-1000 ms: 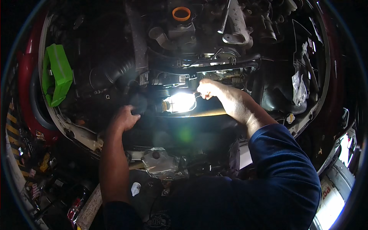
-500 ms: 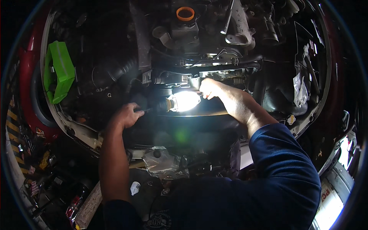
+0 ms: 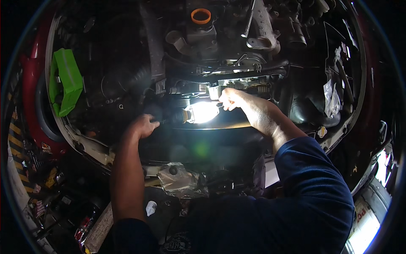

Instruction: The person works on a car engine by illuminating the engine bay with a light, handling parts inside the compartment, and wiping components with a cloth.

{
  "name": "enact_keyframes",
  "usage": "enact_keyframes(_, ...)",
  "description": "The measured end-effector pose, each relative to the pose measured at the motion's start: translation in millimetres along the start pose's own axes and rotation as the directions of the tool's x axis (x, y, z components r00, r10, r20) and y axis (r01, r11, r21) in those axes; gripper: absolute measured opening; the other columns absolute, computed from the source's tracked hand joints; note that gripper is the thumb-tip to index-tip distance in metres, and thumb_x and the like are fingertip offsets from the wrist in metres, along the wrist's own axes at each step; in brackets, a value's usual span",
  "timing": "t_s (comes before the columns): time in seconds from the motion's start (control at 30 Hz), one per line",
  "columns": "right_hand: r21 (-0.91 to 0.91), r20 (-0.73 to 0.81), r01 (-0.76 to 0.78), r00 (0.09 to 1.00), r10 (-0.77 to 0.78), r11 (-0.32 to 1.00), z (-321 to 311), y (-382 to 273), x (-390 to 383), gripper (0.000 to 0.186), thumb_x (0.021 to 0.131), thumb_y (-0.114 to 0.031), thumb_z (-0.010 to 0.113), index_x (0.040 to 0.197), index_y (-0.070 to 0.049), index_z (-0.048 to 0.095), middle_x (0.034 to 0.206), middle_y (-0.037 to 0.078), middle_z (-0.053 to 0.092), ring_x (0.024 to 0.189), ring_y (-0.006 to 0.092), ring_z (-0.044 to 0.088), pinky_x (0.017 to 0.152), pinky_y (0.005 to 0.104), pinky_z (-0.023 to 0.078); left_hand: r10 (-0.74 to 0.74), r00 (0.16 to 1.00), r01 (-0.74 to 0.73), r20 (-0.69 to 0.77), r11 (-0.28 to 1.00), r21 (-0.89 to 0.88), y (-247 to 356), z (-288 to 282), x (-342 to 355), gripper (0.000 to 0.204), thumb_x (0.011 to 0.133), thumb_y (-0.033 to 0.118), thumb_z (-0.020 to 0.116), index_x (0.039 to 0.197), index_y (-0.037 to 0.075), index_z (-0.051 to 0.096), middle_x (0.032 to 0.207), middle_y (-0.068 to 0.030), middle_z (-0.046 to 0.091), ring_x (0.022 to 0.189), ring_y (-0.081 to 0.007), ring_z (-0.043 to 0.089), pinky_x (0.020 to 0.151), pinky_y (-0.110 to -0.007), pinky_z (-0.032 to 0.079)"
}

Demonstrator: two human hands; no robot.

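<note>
A glowing bulb work lamp [image 3: 203,112] lies across the front of an open engine bay, its glare washing out what is around it. My left hand [image 3: 146,125] is closed, fingers curled, to the left of the lamp's dark base. Whatever it grips is lost in the dark. Just past the bulb's right end, my right hand [image 3: 230,100] has its fingertips pinched together beside a lit metal part [image 3: 215,92]. I cannot make out what lies between those fingers.
A corrugated black hose [image 3: 253,75] crosses behind the lamp. Farther back are an orange ring [image 3: 201,16] and a metal bracket [image 3: 263,31]. A bright green box-like thing [image 3: 67,82] rests at the left fender. Nearer me lie a clear plastic bag [image 3: 177,178] and a small white bottle [image 3: 151,207].
My left hand has turned slightly, its fingers drawn in more. My right hand has barely shifted. The lamp stays in place.
</note>
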State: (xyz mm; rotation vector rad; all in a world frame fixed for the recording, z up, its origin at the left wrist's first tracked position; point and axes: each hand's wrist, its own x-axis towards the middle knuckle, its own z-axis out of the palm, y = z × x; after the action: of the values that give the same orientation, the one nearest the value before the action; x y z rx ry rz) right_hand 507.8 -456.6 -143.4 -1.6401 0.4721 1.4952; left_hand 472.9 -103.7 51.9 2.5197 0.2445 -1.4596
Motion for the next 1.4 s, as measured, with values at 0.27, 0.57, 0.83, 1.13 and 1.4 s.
enact_keyframes(0.27, -0.007, 0.073, 0.073, 0.995, -0.073, 0.997, -7.6, 16.4, 21.1, 0.018, 0.083, -0.012, 0.055, 0.096, 0.000, 0.062, 0.086, 0.018, 0.062, 0.078, 0.0295, 0.067, 0.060, 0.0412, 0.053, -0.013, 1.000, 0.012, -0.029, 0.999, -0.041, -5.2, 0.1, 3.3, 0.064, 0.082, 0.038, 0.065, 0.135, 0.004, 0.048, 0.136, -0.0219, 0.050, 0.125, -0.0347, 0.049, 0.105, -0.040, 0.039)
enact_keyframes(0.57, -0.143, 0.005, -0.004, 1.000, 0.005, 0.990, 1.2, -6.0, -12.3, 0.034, 0.090, -0.016, 0.050, 0.120, -0.002, 0.057, 0.101, 0.022, 0.065, 0.090, 0.0343, 0.067, 0.072, 0.0446, 0.056, 0.019, 1.000, -0.020, -0.021, 0.997, -0.071, -6.0, -2.6, 2.5, 0.075, 0.077, 0.038, 0.071, 0.137, 0.002, 0.043, 0.137, -0.0240, 0.047, 0.127, -0.0348, 0.047, 0.106, -0.040, 0.038)
enact_keyframes(0.83, -0.497, -0.064, 0.172, 0.970, -0.234, 0.851, 0.9, -18.9, -62.0, 0.030, 0.089, -0.021, 0.052, 0.113, -0.006, 0.059, 0.100, 0.017, 0.064, 0.090, 0.0326, 0.064, 0.074, 0.0419, 0.053, 0.043, 0.993, -0.041, -0.108, 0.999, 0.019, 1.4, -11.8, -24.0, 0.082, 0.079, 0.039, 0.069, 0.140, -0.004, 0.036, 0.137, -0.0273, 0.045, 0.129, -0.0359, 0.045, 0.107, -0.038, 0.037)
enact_keyframes(1.13, -0.917, -0.119, 0.240, 0.596, -0.794, 0.318, -1.3, -5.5, -248.1, 0.045, 0.089, -0.035, 0.059, 0.122, -0.005, 0.057, 0.097, 0.018, 0.067, 0.085, 0.0319, 0.065, 0.075, 0.0402, 0.052, 0.182, 0.843, -0.229, -0.506, 0.973, -0.031, 24.0, -4.7, -114.1, 0.075, 0.085, 0.040, 0.067, 0.137, -0.006, 0.040, 0.137, -0.0299, 0.044, 0.129, -0.0379, 0.044, 0.105, -0.041, 0.038)
enact_keyframes(1.4, -0.369, -0.539, 0.466, 0.598, -0.593, 0.804, 81.2, 141.9, -378.8, 0.030, 0.081, -0.025, 0.069, 0.104, -0.007, 0.066, 0.087, 0.010, 0.067, 0.081, 0.0188, 0.064, 0.075, 0.0318, 0.051, 0.784, 0.395, -0.693, -0.478, 0.596, 0.405, 128.2, 116.7, -196.2, 0.057, 0.076, 0.005, 0.062, 0.131, 0.017, 0.053, 0.130, -0.0145, 0.048, 0.115, -0.0356, 0.051, 0.095, -0.043, 0.045)
